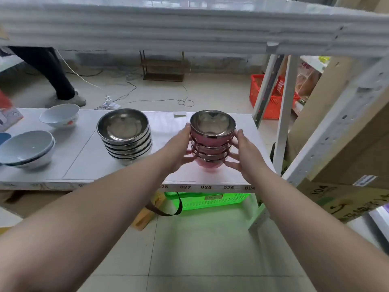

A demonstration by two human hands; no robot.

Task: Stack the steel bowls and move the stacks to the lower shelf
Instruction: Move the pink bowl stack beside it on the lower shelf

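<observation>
Standing near the right end of the white shelf (134,171), the pink steel bowl stack (212,144) is clasped from both sides, probably so the nested bowls do not slip. The left hand (179,152) and right hand (244,154) press it with spread fingers, and a wider steel stack (124,135) sits apart on its left.

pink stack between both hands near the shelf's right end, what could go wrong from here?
1. The pink-sided bowl stack is tall and narrow; the left hand and right hand press only its sides, so upper bowls could tilt or slide if either hand lets go unevenly.
2. It sits near the white shelf's front right corner; a nudge could tip it off.
3. The wider steel stack stands close on the left; the left arm could brush it.
</observation>
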